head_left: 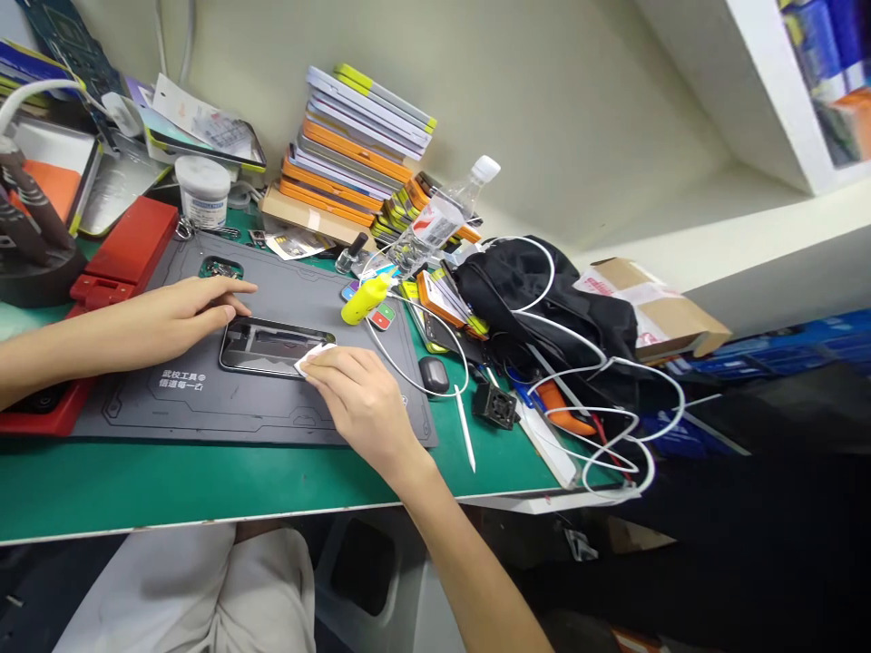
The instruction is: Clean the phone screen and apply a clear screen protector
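A smartphone [265, 349] with a dark, glossy screen lies flat on a grey work mat [224, 413]. My right hand [357, 399] pinches a small white wipe [311, 357] and presses it on the phone's right end. At the phone's upper left corner is my left hand [197, 313], its fingers stretched out and apart, with nothing in them. Whether its fingertips touch the phone's edge I cannot tell. Right of the phone, a yellow squeeze bottle [366, 299] stands near the mat's far right corner.
Behind the mat are a white tub [203, 190], a stack of flat boxes [360, 136] and a clear plastic bottle [435, 222]. A red device [122, 254] borders the mat's left. Rightward lie a black mouse-like object [434, 374], a white stylus [465, 428], a small fan [494, 405] and looping white cable [670, 426].
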Demonstrator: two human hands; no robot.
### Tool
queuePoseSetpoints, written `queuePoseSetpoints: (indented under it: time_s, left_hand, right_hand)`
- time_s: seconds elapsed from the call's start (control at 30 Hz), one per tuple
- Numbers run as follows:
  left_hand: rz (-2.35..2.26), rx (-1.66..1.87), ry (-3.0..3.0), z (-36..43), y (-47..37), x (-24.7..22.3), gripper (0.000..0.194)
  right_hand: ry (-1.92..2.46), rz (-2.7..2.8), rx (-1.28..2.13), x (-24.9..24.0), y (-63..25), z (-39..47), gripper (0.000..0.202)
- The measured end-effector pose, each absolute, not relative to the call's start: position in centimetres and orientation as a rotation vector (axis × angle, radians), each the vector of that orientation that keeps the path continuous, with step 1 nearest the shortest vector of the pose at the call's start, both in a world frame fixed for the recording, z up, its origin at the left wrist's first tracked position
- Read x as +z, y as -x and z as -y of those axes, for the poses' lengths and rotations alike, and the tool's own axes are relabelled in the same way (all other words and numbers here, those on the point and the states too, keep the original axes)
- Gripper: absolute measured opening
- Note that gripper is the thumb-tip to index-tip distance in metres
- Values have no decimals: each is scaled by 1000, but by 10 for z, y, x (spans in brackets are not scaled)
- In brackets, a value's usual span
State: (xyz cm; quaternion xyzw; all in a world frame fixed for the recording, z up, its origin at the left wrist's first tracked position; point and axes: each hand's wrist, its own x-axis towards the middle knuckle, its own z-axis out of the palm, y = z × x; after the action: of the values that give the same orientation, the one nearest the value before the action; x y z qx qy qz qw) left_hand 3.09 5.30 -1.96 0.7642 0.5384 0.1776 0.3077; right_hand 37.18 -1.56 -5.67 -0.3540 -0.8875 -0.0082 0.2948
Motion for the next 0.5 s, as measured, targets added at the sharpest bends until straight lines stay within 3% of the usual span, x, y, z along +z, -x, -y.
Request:
queuePoseSetpoints:
  time_s: [0.27,0.5]
  left_hand:
    - [-1395,489,-2046,-57,-28,-27,97]
    - [-1402,533,-2077,-65,-18,-41,101]
  right_hand:
    - [851,2431,10,-60,-337,11,30]
    - [827,2464,-13,-58,-319,7,31]
